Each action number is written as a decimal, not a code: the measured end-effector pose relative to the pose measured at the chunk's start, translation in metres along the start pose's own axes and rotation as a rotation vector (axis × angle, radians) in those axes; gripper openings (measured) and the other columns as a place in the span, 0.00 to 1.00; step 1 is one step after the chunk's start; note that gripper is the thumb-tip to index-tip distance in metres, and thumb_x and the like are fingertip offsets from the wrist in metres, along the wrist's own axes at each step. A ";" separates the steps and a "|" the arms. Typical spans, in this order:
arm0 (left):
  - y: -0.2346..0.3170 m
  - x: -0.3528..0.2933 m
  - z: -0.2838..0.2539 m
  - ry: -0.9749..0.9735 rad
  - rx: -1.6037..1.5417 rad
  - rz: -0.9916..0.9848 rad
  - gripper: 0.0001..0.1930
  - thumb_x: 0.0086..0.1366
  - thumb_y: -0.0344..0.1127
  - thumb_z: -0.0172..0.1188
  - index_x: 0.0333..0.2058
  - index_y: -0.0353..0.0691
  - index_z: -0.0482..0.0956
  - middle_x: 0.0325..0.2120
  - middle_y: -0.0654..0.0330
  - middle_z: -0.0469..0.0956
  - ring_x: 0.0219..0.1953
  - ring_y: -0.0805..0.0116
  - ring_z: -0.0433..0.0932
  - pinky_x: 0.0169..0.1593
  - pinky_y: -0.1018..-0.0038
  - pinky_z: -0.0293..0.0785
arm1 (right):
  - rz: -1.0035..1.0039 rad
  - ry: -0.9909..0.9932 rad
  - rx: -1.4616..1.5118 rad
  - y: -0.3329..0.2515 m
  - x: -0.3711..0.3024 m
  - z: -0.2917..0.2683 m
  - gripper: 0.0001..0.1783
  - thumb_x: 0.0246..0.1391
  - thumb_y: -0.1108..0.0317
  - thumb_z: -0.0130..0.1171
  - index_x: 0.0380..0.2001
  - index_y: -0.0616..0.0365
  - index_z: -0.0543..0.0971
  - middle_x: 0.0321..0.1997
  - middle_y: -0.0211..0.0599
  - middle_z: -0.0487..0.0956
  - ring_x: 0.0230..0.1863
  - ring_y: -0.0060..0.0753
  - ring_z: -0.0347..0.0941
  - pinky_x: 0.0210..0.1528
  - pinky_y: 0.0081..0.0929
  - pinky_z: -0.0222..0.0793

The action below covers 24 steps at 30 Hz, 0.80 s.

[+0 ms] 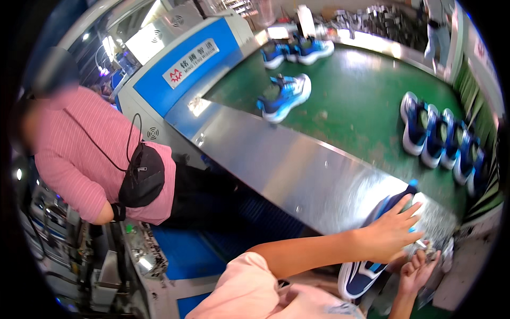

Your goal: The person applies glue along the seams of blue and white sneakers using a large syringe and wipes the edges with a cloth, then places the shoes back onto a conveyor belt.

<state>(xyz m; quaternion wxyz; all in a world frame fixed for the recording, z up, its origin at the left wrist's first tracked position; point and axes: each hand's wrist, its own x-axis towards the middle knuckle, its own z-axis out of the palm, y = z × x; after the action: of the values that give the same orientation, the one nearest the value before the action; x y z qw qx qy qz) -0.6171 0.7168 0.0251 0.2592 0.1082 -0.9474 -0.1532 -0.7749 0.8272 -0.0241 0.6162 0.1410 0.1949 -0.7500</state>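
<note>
My left hand [390,234] reaches across to the right with its fingers spread, over a blurred navy shoe [390,204] at the metal edge of the table. My right hand [417,272] is just below it, fingers partly curled beside a small whitish piece [423,244]; what they pinch, if anything, is too small to make out. Beneath my left forearm, a navy sneaker [361,279] with a white sole is tilted and partly hidden by the arm.
A green-topped table [350,106] has a broad metal border [276,170]. On it are a blue sneaker [284,98], more shoes [313,50] at the back and a row of sneakers [435,133] at right. A blue-and-white machine [154,80] and a person in pink [95,143] stand left.
</note>
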 end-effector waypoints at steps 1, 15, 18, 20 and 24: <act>-0.001 -0.024 -0.018 -0.078 -0.008 -0.023 0.24 0.41 0.39 0.61 0.38 0.35 0.71 0.38 0.46 0.68 0.55 0.45 0.54 0.59 0.51 0.41 | 0.058 0.016 -0.011 0.014 0.005 0.004 0.28 0.53 0.42 0.36 0.43 0.53 0.68 0.15 0.21 0.49 0.13 0.15 0.38 0.12 0.15 0.34; -0.041 -0.094 -0.046 0.345 0.324 -0.003 0.12 0.44 0.30 0.58 0.31 0.42 0.71 0.32 0.55 0.75 0.38 0.58 0.75 0.43 0.66 0.71 | 0.756 -0.298 -0.777 0.039 0.101 0.114 0.34 0.45 0.30 0.35 0.33 0.50 0.70 0.13 0.21 0.54 0.12 0.15 0.43 0.12 0.13 0.37; -0.035 -0.117 -0.051 0.387 0.443 -0.125 0.08 0.49 0.30 0.55 0.30 0.45 0.70 0.31 0.57 0.76 0.36 0.61 0.76 0.42 0.69 0.71 | 0.831 -0.349 -0.906 0.072 0.102 0.132 0.37 0.45 0.30 0.34 0.37 0.53 0.69 0.14 0.23 0.57 0.13 0.15 0.45 0.12 0.12 0.39; -0.038 -0.127 -0.039 0.415 0.445 -0.158 0.06 0.52 0.31 0.53 0.31 0.47 0.69 0.33 0.59 0.76 0.37 0.64 0.76 0.42 0.72 0.69 | 0.809 -0.362 -1.039 0.081 0.093 0.145 0.38 0.46 0.31 0.33 0.40 0.56 0.68 0.15 0.23 0.59 0.14 0.15 0.46 0.12 0.12 0.40; -0.009 -0.138 -0.032 0.334 0.471 -0.243 0.07 0.56 0.34 0.50 0.34 0.51 0.65 0.33 0.64 0.76 0.39 0.66 0.75 0.47 0.73 0.64 | 0.774 -0.442 -1.181 0.076 0.061 0.145 0.38 0.48 0.33 0.32 0.43 0.59 0.65 0.16 0.26 0.61 0.14 0.13 0.46 0.13 0.11 0.39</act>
<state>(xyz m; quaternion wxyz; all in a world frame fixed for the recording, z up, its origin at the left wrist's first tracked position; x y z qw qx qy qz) -0.4825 0.7402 -0.0150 0.3591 0.3013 -0.8813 0.0605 -0.7082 0.6938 0.0669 0.8347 -0.3099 0.3737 -0.2601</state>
